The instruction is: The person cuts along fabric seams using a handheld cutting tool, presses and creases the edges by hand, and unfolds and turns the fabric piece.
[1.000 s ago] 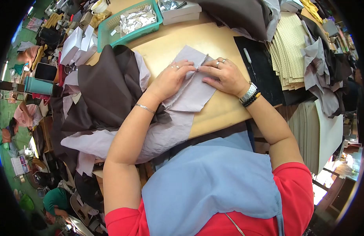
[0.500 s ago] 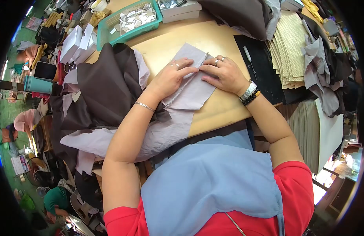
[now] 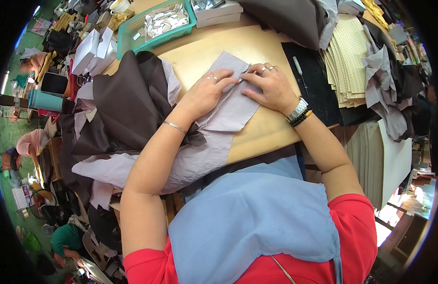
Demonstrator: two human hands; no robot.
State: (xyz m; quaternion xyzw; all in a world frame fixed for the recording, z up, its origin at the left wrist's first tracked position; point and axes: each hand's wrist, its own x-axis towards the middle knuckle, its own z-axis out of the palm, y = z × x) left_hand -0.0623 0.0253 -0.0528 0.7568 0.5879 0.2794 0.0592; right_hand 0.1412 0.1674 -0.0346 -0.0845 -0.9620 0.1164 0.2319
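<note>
Two bare hands: both on one panel, working at its raised ridge.
Panel: greyish-lilac fabric, lying flat and askew on the wooden tabletop, under both hands; a raised, seam-like ridge crosses it on the diagonal.
Left hand: fingers close together over the panel, thumb and index tips at the ridge; whether they pinch it cannot be told.
Right hand: fingertips at the ridge's upper end, thumb spread apart from the index and resting on the panel.
Step in hand: judged to be handwork along the ridge, opening or pressing it; which of the two is not clear.
Next move calls for: in this inspector's judgement, a steady left hand to hold the panel, with even right fingertip pressure on the ridge.
Left of panel: dark brown sheet material, heaped.
Beyond panel: teal basket of off-white pieces.
Right of panel: black mat bearing a pale-handled slim tool.
</note>
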